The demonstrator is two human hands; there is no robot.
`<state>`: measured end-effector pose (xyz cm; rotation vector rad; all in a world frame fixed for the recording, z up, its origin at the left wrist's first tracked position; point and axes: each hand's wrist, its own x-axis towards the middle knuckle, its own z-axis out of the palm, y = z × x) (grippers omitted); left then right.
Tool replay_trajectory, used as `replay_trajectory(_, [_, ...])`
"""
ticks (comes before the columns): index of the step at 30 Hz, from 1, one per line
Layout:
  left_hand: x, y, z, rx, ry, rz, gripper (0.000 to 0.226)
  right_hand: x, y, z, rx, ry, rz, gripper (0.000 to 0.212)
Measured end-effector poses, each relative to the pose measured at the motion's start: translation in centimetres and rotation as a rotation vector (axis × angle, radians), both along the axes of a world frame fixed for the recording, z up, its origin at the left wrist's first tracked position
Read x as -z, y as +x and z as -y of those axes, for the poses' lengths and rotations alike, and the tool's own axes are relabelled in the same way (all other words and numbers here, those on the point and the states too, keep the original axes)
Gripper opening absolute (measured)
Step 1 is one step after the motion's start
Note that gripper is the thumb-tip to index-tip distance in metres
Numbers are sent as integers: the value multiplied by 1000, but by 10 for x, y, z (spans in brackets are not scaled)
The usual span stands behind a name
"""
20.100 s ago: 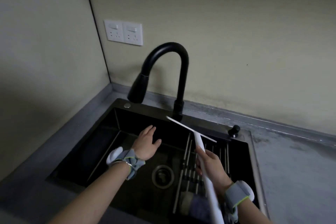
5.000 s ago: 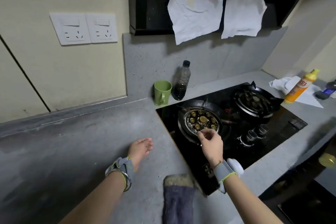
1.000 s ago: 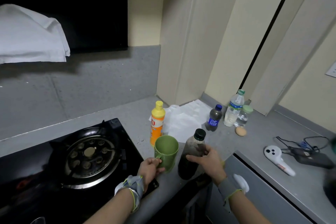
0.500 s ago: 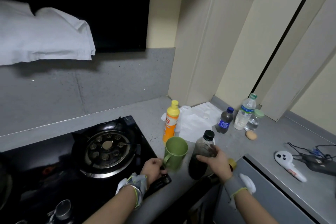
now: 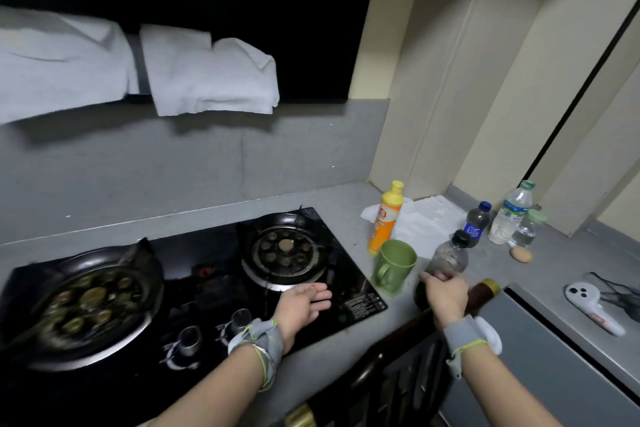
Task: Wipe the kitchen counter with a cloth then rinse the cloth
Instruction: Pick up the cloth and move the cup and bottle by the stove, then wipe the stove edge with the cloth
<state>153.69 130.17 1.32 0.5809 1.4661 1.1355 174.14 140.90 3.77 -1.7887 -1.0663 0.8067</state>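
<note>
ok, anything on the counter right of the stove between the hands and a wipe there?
Yes. A green mug stands on the counter just right of the stove, the right hand grips a dark bottle beside it, an orange bottle and white paper sit behind. Left hand open over the stove; no wiping cloth in view.

One view only: your head camera, wide-angle, looks forward and down at counter [image 5: 346, 198] from close above. Stove [image 5: 207, 274] lower left, wall corner upper right. Your forearms enter from bottom edge. No second view to share with.
</note>
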Motion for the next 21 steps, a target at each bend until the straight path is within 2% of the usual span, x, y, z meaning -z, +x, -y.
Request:
replay_trajectory(7, [-6, -73, 111, -117, 47, -13, 25, 0, -97, 101, -163, 17, -184, 26])
replay_trajectory(12, [-4, -125, 183, -206, 45, -12, 25, 17, -168, 159, -252, -19, -190, 14])
replay_trajectory(16, [6, -167, 240, -266, 16, -22, 27, 37, -230, 205, -377, -103, -233, 20])
replay_trajectory(21, [17, -214, 294, -360, -28, -31, 27, 56, -306, 266, -530, -180, -293, 11])
